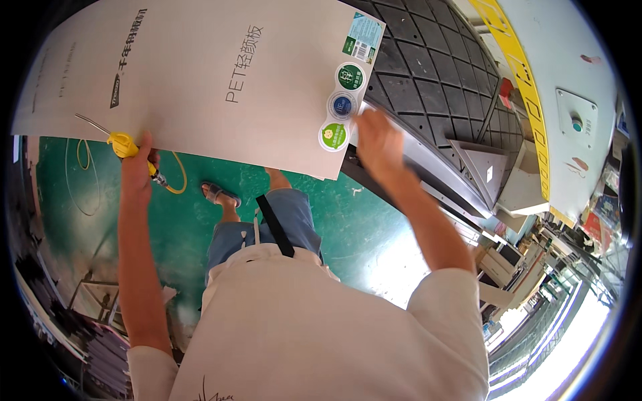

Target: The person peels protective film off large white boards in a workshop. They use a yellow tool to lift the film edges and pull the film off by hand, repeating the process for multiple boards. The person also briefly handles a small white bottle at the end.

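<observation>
My left hand (139, 170) is closed round a yellow air blow gun (123, 144) with a thin metal nozzle. A yellow hose (178, 175) curls from its lower end. The nozzle lies over the near left part of a large pale board (187, 80) with printed lettering. At the board's right edge is my right hand (378, 144), blurred by motion, with its fingers bent in. Close beside it, several round stickers (342, 105) and a rectangular label (363, 38) are stuck on the board. Whether the right hand holds anything is hidden by the blur.
A black grid-patterned machine bed (428, 67) with a metal rail (435, 160) adjoins the board on the right. Farther right stands a pale machine housing (568, 67) with a yellow strip and a green button. Below is a green floor (361, 220), with a loose hose (83, 200) at left.
</observation>
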The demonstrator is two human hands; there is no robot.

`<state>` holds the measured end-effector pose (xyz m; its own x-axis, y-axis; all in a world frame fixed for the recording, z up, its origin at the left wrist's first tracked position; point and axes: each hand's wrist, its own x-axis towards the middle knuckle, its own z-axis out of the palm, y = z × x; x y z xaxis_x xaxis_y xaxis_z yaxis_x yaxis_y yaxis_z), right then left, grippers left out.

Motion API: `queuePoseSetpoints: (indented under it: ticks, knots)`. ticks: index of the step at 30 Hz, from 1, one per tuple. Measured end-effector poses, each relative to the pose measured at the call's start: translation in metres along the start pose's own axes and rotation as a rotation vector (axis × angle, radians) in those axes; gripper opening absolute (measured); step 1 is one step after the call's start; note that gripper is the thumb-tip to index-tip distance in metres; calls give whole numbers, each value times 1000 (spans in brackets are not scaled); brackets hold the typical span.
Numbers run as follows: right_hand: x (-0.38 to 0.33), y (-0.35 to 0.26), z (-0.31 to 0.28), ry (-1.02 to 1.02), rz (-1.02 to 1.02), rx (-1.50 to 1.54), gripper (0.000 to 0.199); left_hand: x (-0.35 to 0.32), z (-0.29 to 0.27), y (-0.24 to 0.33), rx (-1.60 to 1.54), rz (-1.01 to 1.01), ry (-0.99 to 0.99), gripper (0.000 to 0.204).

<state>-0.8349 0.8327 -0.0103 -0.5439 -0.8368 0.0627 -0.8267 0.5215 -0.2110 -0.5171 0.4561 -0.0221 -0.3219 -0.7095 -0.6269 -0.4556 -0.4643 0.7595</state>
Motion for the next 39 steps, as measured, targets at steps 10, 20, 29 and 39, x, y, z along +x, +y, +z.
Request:
queuePoseSetpoints:
  ticks: [10,20,29,39]
  knots:
    - [65,44,-25,201,41,-21,9,5,-4,-7,25,49,-14,29]
    - [-82,-51,12,-86,-56,25,20,14,-15,-9,14,29,-119,30]
    - [-82,-57,-15,126,218,244,4,19,-13,-8,106,22,-122,43]
    - [-14,-12,6,170,132,-24,8,23,-21,-13,138,24,-176,40]
